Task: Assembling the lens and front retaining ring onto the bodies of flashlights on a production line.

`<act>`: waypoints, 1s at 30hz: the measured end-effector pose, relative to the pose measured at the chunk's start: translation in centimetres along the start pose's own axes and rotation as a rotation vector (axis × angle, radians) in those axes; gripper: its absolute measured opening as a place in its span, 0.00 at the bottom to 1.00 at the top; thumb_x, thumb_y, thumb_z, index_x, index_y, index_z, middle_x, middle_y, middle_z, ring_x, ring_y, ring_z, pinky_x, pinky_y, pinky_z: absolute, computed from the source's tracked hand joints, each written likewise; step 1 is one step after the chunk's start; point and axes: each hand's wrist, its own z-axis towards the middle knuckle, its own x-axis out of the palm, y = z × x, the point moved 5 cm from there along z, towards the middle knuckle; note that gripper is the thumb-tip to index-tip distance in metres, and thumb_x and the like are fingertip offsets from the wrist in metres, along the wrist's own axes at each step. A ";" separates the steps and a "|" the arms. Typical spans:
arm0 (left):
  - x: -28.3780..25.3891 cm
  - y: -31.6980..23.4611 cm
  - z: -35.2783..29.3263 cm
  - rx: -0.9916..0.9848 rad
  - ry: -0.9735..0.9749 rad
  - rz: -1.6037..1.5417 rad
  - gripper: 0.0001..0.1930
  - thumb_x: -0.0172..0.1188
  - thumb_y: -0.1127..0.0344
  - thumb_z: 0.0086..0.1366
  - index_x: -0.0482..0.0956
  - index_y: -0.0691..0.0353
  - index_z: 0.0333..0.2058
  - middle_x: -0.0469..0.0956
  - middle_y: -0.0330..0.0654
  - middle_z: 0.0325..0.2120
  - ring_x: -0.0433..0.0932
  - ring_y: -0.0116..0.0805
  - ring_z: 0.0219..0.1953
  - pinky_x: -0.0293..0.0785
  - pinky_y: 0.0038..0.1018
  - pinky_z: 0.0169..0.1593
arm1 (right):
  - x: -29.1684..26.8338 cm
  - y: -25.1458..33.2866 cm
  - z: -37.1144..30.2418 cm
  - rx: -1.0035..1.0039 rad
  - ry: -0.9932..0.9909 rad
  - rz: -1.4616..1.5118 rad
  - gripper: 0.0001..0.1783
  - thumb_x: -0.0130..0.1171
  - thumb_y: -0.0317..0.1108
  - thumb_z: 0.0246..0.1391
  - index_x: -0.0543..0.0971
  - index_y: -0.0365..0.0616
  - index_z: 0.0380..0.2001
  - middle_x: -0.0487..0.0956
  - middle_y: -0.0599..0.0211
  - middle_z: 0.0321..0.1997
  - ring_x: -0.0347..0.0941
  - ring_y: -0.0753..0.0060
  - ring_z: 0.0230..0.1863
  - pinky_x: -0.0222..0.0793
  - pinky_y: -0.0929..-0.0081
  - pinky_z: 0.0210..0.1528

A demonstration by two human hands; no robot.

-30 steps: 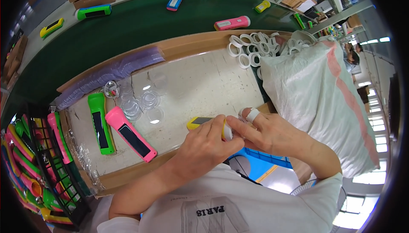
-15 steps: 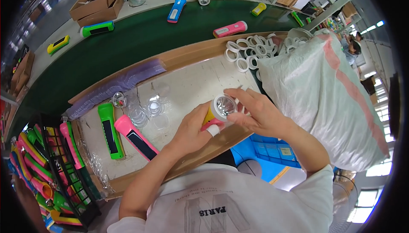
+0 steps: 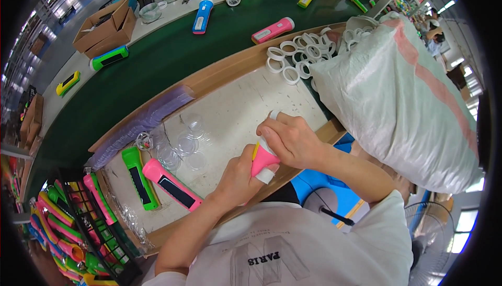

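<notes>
Head view: pink-and-yellow flashlight between both hands, over the cardboard tray, near side.
Left hand: closed round the flashlight body.
Right hand: fingers curled over the flashlight's white end, gripping it.

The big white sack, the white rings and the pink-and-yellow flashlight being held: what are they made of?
Sack: likely woven plastic, slightly shiny; it creases and folds like cloth.
Rings: probably smooth, hard plastic, as they look stiff and round.
Flashlight: seems moulded plastic, with smooth, evenly coloured sides, though much is covered.
</notes>
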 end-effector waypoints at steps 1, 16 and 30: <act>-0.1 0.1 -0.2 0.045 -0.060 0.003 0.18 0.61 0.60 0.62 0.68 0.67 0.43 0.78 0.54 0.35 0.81 0.45 0.36 0.74 0.32 0.39 | -0.2 0.4 0.0 0.053 0.040 -0.012 0.12 0.49 0.35 0.60 0.76 0.38 0.38 0.75 0.54 0.30 0.71 0.53 0.32 0.68 0.62 0.34; -1.7 0.9 2.0 0.404 -0.103 -0.066 0.34 0.70 0.68 0.53 0.64 0.58 0.57 0.65 0.42 0.54 0.70 0.36 0.55 0.65 0.32 0.59 | -2.6 0.2 -2.2 -0.135 -0.054 0.484 0.37 0.69 0.29 0.44 0.68 0.45 0.60 0.72 0.60 0.48 0.68 0.62 0.44 0.70 0.68 0.46; -2.1 1.3 2.2 0.264 -0.046 -0.125 0.27 0.64 0.69 0.59 0.66 0.61 0.56 0.71 0.41 0.52 0.72 0.34 0.54 0.65 0.32 0.59 | -0.9 -1.6 -2.1 0.018 -0.048 0.582 0.38 0.72 0.32 0.43 0.69 0.41 0.58 0.73 0.59 0.55 0.69 0.63 0.50 0.64 0.66 0.55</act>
